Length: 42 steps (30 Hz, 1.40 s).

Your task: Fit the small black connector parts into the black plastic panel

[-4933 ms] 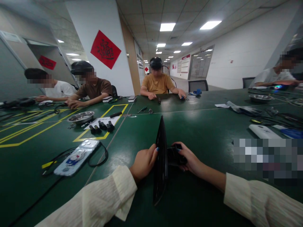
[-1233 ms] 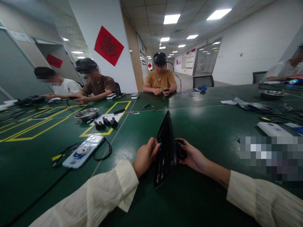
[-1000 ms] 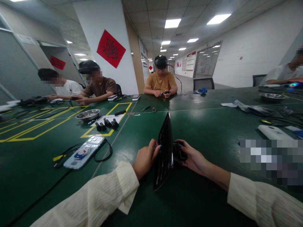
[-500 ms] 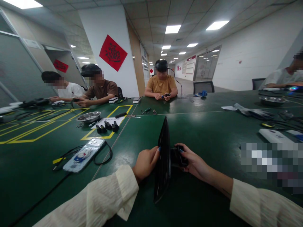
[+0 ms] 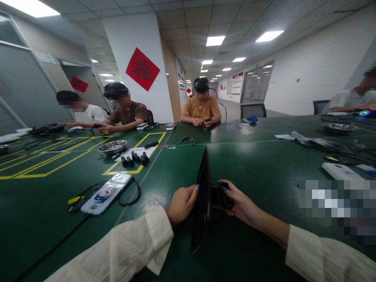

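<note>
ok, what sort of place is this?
Likely an office workroom: several people sit around a long green table marked with yellow tape, under ceiling light panels.

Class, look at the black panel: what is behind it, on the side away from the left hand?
Behind the black panel, the right hand grips a blocky black part. The hand covers some of that part, so its full shape cannot be seen.

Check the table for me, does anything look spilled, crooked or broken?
Maybe a small spill: tiny dark bits lie loose on the table beside the near metal bowl on the left, rather than in it. They're too small to identify. The black panel shows no obvious damage, but it's seen nearly edge-on.
</note>
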### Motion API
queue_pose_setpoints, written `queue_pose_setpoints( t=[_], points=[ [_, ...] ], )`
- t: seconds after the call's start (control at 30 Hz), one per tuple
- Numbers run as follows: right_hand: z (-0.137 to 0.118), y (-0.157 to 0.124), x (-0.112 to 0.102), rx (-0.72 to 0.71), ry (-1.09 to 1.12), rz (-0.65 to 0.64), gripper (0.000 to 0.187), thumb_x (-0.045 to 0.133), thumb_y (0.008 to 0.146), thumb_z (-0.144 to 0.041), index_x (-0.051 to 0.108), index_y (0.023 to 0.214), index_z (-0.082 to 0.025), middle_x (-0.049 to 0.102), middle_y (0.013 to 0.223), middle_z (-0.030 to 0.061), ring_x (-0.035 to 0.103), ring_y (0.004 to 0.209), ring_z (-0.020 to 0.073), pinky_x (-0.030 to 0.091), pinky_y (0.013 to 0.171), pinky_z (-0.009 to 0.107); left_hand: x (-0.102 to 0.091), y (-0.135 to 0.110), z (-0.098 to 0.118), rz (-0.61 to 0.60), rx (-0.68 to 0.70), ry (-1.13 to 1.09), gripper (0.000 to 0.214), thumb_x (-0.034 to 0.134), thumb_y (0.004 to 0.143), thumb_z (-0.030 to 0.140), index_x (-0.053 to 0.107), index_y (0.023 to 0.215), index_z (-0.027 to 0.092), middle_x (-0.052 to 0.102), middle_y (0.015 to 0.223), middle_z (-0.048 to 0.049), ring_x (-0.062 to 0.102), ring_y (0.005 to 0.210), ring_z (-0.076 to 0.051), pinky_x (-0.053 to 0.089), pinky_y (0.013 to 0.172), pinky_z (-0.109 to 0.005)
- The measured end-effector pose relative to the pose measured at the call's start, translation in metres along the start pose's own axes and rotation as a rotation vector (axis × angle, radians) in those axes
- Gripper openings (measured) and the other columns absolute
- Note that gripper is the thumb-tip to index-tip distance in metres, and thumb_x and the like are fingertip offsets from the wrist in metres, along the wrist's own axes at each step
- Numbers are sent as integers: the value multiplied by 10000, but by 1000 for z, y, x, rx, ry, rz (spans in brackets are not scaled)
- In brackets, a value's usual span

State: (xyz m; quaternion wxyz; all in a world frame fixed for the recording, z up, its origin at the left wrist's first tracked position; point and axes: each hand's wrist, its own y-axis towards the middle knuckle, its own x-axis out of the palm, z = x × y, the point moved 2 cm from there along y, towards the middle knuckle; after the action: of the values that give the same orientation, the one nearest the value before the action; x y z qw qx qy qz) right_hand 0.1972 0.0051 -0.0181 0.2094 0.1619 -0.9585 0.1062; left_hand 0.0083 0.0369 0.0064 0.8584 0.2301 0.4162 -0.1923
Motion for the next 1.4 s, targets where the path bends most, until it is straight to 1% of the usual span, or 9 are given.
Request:
queue_pose_setpoints(
  t=[0.3,0.6,0.8,0.93,1.03,1.23,1.4],
  points=[
    [0,0,0,0,-9,14,365,520,742,-380,381,1064,-279,528,727,-19,496,474,84,257,403,189,-1,0,2,-20,23,-75,355,219,879,347,472,710,163,555,665,-31,516,607,-146,377,580,-246],
    [0,1,-1,7,-7,2,333,491,767,-351,376,1073,-287,535,752,-15,518,514,92,279,413,187,-4,-1,4,-29,10,-51,320,251,874,334,520,833,166,586,752,-37,558,706,-170,403,651,-261],
    [-2,-1,1,6,-3,13,360,530,735,-368,386,1054,-284,536,755,-17,513,510,88,280,406,184,-4,-1,5,-46,12,-35,320,245,875,326,523,863,168,597,783,-43,564,737,-178,405,669,-267],
    [-3,-1,2,16,-12,26,380,547,710,-382,388,1040,-282,538,754,-17,521,511,93,288,403,183,-3,-1,4,-45,-7,-39,363,207,892,350,521,860,170,598,771,-41,567,720,-172,407,664,-265],
    [-3,0,1,19,-15,24,377,539,716,-373,380,1046,-285,549,780,-10,545,545,105,302,412,185,-2,-1,3,-48,-22,-38,375,195,899,358,521,864,176,600,752,-35,568,704,-166,408,659,-263],
    [0,1,-1,2,-10,19,367,527,727,-366,382,1052,-276,541,721,-23,520,493,90,288,395,179,-2,0,4,-57,14,-28,350,206,892,342,513,877,175,602,773,-42,577,724,-172,409,660,-261],
    [0,2,-1,1,-8,15,373,528,724,-364,377,1056,-282,545,733,-25,518,487,88,296,398,182,-2,-1,4,-58,26,4,330,207,885,333,494,872,172,588,751,-38,571,696,-171,405,633,-256]
  ],
)
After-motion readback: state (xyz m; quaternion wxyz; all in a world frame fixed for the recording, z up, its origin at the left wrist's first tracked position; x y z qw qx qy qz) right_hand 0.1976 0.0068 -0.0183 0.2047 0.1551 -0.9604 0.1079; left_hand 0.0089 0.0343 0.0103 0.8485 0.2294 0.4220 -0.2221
